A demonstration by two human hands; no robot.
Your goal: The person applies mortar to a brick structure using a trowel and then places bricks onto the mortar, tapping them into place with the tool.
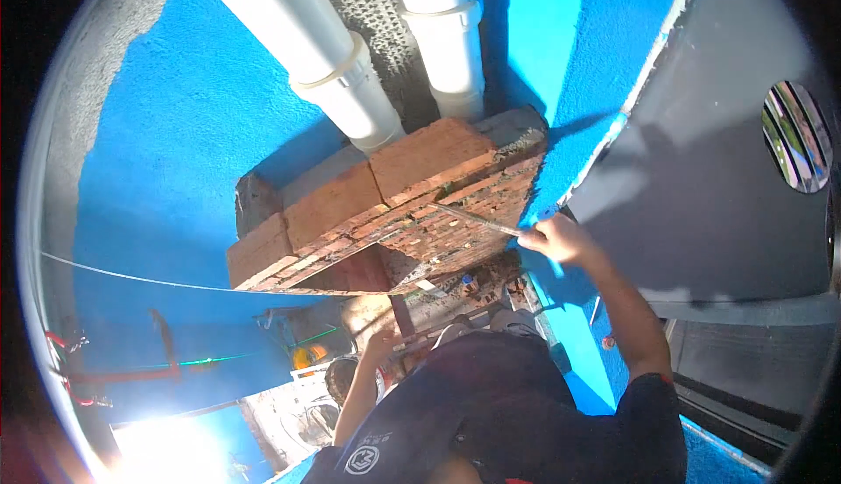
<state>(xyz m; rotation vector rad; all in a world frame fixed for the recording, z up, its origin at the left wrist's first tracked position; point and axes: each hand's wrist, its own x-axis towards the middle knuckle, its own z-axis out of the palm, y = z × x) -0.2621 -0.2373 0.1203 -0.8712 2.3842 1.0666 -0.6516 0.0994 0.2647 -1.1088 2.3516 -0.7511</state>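
Note:
My right hand is closed around the near end of a long, thin metal tool. Its far tip reaches the mortar joint just under the top row of red bricks on the brick wall; whether it touches cannot be made out. Those top bricks lie in a row along the wall's upper edge. Lower and to the left hangs my left hand, near a dark bucket. Its fingers are too small and unclear to read.
Two white pipes come down behind the top bricks, against a blue wall. A rectangular opening sits in the brickwork. To the right stands a dark grey panel with an oval window. A white string crosses on the left.

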